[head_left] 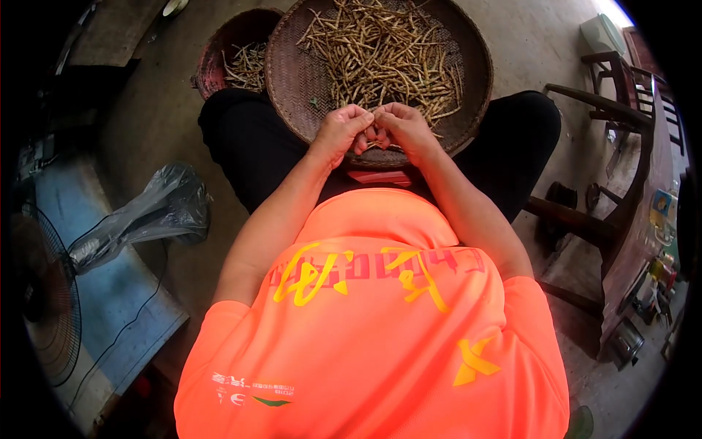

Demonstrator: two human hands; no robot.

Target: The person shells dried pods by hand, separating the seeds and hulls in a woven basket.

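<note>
Left hand (339,137) and right hand (406,132): fingertips brought together above the near part of the woven tray (296,77); from here I cannot tell what they pinch. Dried pods (380,62) lie heaped in the tray. Expected handling: light, stiff, brittle; grip lightly near one end. Tangled neighbours may snag. Beyond, the tray's edge partly blocks the reddish basket (213,67) containing more pods.

The left hand (340,133) and right hand (408,132) meet over the near side of a woven basket (291,82) of brown pods (387,55).
</note>
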